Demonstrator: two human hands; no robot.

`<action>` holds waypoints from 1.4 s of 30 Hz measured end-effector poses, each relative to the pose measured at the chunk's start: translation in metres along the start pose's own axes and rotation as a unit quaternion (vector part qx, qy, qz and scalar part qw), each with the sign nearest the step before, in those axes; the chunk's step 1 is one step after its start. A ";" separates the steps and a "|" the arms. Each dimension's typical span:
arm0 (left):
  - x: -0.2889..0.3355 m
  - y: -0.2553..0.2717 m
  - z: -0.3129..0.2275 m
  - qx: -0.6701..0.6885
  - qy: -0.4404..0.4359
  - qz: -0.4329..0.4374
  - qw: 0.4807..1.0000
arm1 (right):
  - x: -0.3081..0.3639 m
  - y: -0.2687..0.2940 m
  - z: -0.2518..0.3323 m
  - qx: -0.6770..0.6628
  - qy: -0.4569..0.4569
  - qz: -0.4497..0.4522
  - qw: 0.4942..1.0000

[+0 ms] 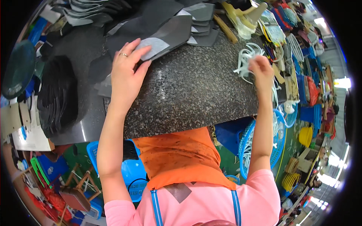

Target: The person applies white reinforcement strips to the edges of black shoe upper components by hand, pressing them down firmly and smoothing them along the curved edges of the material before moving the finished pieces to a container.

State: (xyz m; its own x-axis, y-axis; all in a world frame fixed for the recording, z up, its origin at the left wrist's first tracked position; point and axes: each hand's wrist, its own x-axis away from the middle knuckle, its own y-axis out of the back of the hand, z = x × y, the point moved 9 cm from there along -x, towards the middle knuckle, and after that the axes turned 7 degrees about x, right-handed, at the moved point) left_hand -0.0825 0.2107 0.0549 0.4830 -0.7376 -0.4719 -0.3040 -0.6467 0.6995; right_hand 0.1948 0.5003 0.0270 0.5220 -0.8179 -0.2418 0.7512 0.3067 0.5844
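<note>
At the far left a stack of black flat pieces lies on the dark worktop, well apart from the hands. Next to it, the left hand lies flat on the speckled stone slab. Its fingers are spread and press on the grey end of a dark shoe-shaped piece, which rests at the far edge of the slab; a ring is on one finger. Behind this piece, more dark cut pieces lie overlapped in a row. An orange cloth hangs below the near edge of the slab, over the person's lap. Further right, the right hand is raised over the right part of the slab, with fingertips pressed together on thin white strips, a loose tangled bunch touching the slab. Below the right forearm stands a blue basket with more white strips in it. At the far right, a yellow bucket is on the floor.
</note>
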 end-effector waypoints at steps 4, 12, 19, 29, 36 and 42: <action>0.033 0.016 -0.044 0.094 -0.014 0.021 0.995 | 0.010 0.025 0.009 -0.282 -0.053 -0.022 0.958; 0.119 -0.010 -0.081 0.261 0.092 0.107 0.955 | 0.106 -0.088 0.145 0.019 0.223 0.306 0.925; 0.165 0.024 -0.022 0.371 0.285 -0.014 0.884 | 0.143 -0.150 0.173 -0.030 0.245 0.364 0.898; 0.151 0.043 -0.008 0.157 0.216 -0.029 0.963 | 0.136 -0.167 0.173 0.044 0.168 0.380 0.909; 0.139 0.056 0.016 -0.180 0.232 -0.022 0.956 | 0.134 -0.168 0.158 0.114 0.123 0.407 0.898; 0.169 0.011 -0.035 -0.016 0.034 0.068 0.997 | 0.127 -0.170 0.151 0.070 0.037 0.429 0.900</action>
State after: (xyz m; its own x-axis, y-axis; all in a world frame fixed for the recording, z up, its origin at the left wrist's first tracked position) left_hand 0.0242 0.0851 0.0016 0.4937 -0.8023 -0.3355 -0.3445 -0.5347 0.7716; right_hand 0.0724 0.2709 0.0138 0.9145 -0.2744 0.2974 0.0038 0.7408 0.6717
